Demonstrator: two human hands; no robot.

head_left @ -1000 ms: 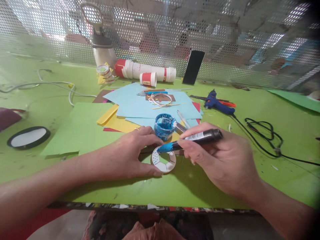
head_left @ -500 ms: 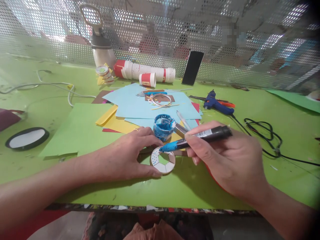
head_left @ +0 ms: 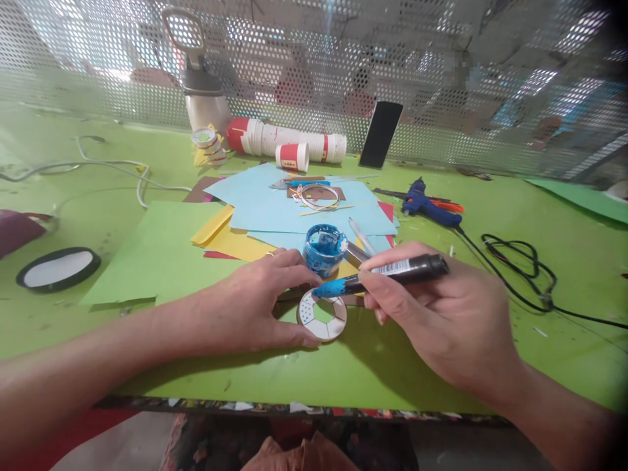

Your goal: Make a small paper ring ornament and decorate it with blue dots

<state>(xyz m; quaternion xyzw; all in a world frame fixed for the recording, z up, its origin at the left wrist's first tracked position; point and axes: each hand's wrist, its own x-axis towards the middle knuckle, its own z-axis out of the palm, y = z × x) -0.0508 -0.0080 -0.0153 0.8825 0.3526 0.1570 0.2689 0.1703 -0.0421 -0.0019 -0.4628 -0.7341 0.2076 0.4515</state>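
Left hand is half-curled round the white ring on the desk; right hand has a blue-smeared marker pinched, tip at the ring's 11 o'clock. Paint jar crowds its 12, glue gun sits around 1:30, and the marker half-hides some silvery handle.

A paint jar blocks passage behind the white ring, with room in front.

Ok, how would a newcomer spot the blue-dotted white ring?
On the green table, find the bare left hand. It steadies the flat white ring. Blue dots and dark dividing lines set it apart from the round, blue-smeared jar behind.
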